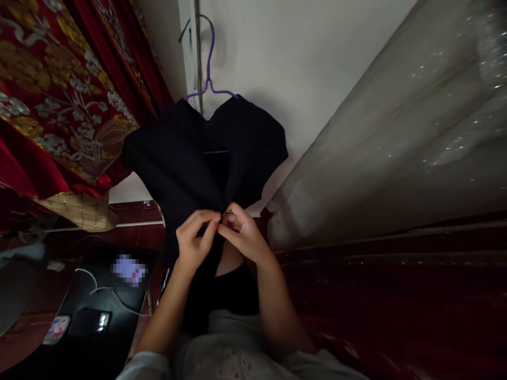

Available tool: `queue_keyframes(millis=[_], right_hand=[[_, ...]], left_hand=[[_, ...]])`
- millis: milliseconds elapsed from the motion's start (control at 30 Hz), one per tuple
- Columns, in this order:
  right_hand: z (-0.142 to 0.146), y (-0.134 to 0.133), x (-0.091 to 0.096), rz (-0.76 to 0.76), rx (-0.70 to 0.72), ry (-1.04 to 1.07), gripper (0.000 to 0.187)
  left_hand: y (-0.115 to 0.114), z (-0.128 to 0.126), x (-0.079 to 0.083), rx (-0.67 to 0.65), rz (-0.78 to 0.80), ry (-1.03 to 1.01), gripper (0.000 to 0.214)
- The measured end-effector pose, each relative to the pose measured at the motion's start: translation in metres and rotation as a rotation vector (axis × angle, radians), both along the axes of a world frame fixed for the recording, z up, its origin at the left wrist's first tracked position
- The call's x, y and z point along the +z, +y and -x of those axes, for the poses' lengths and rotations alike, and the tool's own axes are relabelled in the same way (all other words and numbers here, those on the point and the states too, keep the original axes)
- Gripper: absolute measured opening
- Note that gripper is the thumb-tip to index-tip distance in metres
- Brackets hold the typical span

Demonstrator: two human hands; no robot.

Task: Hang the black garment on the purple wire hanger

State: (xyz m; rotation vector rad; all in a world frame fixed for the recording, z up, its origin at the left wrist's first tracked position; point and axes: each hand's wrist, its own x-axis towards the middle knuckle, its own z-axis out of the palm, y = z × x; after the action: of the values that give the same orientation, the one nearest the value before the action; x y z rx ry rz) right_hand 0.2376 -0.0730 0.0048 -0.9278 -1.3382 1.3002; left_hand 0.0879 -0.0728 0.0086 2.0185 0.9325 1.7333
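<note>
A dark short-sleeved garment (186, 163) with an open V-shaped front hangs in front of me from a purple hanger (209, 74). At the point where its two front edges meet, my left hand (196, 235) pinches the cloth between thumb and forefinger. My right hand (245, 232) is closed on the same spot from the other side, fingertips almost touching those of the left. A tiny thin thing seems to lie between the fingertips, too small to name. Below the hands the front edges part again.
Red curtain-like cloth (75, 84) with gold and silver embroidery hangs at left. On the right stands a large plastic-wrapped object (388, 126). A black table (67, 301) at lower left bears a dark phone (89, 322), a patterned case (57, 330) and a white cable (122, 303).
</note>
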Motion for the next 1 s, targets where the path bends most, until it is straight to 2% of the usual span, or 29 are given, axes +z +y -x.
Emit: queue_keyframes(millis=[200,267,367,533,633,733,833,900,1000], right_hand=[[0.002,-0.003,0.006,-0.203,-0.07,-0.171,0.021],[0.0,-0.002,0.01,-0.257,-0.099,-0.172,0.023],[-0.004,-0.002,0.014,-0.281,-0.09,-0.185,0.023],[-0.011,-0.01,0.015,-0.212,0.132,-0.296,0.025],[-0.023,-0.017,0.014,-0.14,0.237,-0.35,0.028],[-0.041,-0.018,0.018,-0.081,0.3,-0.425,0.029],[-0.051,-0.008,0.036,-0.039,0.366,-0.463,0.021],[-0.05,0.007,0.058,-0.146,0.213,-0.399,0.02],[-0.039,0.043,0.1,-0.466,-0.178,-0.277,0.027]], left_hand=[[0.002,0.005,0.01,0.102,-0.042,0.047,0.008],[0.007,0.005,0.02,0.126,-0.036,0.06,0.006],[0.026,0.007,0.045,0.12,-0.055,0.073,0.005],[0.096,0.015,0.1,0.178,-0.256,0.082,0.009],[0.126,0.015,0.122,0.166,-0.321,0.117,0.02],[0.127,0.009,0.131,0.13,-0.335,0.176,0.029],[0.114,0.003,0.133,0.075,-0.346,0.215,0.031],[0.108,0.002,0.134,0.038,-0.351,0.251,0.03],[0.104,0.004,0.138,-0.006,-0.333,0.319,0.03]])
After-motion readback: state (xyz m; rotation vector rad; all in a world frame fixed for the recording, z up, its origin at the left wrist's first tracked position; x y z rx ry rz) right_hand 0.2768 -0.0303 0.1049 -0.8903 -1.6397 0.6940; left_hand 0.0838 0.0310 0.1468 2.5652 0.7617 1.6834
